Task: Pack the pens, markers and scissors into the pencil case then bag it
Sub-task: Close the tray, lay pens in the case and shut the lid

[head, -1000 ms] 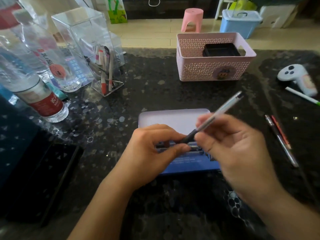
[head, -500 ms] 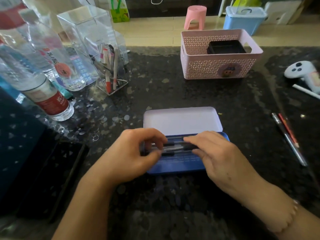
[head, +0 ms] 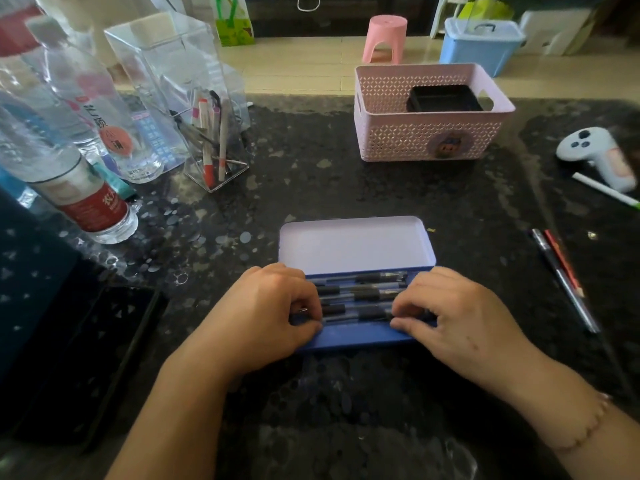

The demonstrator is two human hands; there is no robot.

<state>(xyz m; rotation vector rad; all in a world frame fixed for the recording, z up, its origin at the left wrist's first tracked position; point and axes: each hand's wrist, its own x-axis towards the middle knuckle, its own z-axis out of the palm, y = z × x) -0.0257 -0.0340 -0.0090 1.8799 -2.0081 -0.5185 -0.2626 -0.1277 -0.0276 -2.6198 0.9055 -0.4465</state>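
Head view: open pencil case (head: 356, 244) lies between both hands.

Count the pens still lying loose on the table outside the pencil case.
3: a dark pen and a red one lie side by side right of the pencil case, and a white one lies by the controller.

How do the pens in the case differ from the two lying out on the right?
The pens in the case lie crosswise, packed side by side, under both hands. The two loose pens lie on the table, angled away, untouched; one is red. All are slim pens.
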